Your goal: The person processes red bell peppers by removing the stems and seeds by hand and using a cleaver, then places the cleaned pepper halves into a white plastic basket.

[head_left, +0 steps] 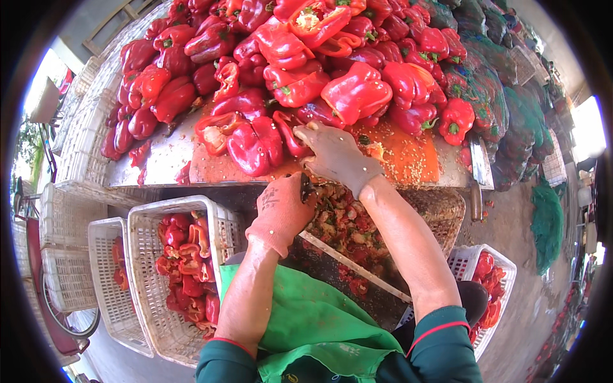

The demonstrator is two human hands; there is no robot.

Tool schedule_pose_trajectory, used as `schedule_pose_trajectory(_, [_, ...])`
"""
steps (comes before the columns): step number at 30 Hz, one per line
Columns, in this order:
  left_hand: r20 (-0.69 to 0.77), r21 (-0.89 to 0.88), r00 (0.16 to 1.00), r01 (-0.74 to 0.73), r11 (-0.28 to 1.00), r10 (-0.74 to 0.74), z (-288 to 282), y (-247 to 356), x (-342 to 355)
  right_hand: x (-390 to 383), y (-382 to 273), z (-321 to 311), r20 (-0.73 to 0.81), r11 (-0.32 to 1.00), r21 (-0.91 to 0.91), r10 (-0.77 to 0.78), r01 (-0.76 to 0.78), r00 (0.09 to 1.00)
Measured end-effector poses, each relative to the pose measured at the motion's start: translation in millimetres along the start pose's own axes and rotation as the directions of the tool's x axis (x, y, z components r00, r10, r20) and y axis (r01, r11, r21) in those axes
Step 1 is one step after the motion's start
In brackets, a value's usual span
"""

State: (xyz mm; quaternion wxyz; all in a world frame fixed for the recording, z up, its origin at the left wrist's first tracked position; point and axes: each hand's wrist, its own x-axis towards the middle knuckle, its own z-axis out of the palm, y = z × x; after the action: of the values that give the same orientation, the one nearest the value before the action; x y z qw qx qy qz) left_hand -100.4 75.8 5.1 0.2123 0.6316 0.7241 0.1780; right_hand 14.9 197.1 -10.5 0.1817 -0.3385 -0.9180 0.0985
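My left hand (284, 207), in a pinkish-orange glove, is closed just in front of the table edge. Something dark shows at its fingertips, too hidden to name. Above it and to the right, my right hand (338, 158), in a grey-brown glove, has bent fingers around the right edge of a curved red pepper piece (288, 133). Beside that piece lies a cut red bell pepper (255, 145). Behind both hands rises a big heap of red bell peppers (357, 92), some cut open. Below my hands, a container holds pepper cores and scraps (348, 223).
A white crate (143, 274) of red pepper pieces stands at the left, another crate (102, 281) beside it. A third crate (504, 258) sits at the right. A cleaver-like knife (476, 191) overhangs the table's right edge. Net sacks (523, 121) line the right.
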Motion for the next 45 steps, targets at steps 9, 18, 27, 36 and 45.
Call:
schedule_pose_trajectory(9, [-0.012, -0.951, 0.967, 0.067, 0.302, -0.253, 1.5, 7.3, 15.6, -55.0, -12.7, -47.4, 0.048, 0.973, 0.204, 0.097, -0.105, 0.994])
schedule_pose_trajectory(18, [0.099, -0.976, 0.986, 0.123, -0.182, 0.132, 20.9, 30.7, 17.7, -100.6, -30.6, -70.8, -0.044, 0.88, 0.47, -0.056, 0.07, 0.997])
schedule_pose_trajectory(27, [0.002, -0.855, 0.969, 0.13, -0.503, 0.248, 30.3, 29.4, 15.2, -128.3, -44.3, -78.1, 0.035, 0.363, 0.886, 0.567, -0.287, 0.823])
schedule_pose_trajectory(36, [-0.096, -0.751, 0.862, 0.266, -0.605, 0.498, 24.7, 28.2, 20.0, -183.8, -3.2, -78.5, -0.142, 0.715, 0.57, 0.571, -0.404, 0.809])
schedule_pose_trajectory(45, [0.013, -0.931, 0.941, 0.135, -0.339, 0.339, 41.4, 44.3, 8.9, -125.7, -45.4, -73.5, -0.383, 0.932, 0.339, 0.265, -0.132, 0.885])
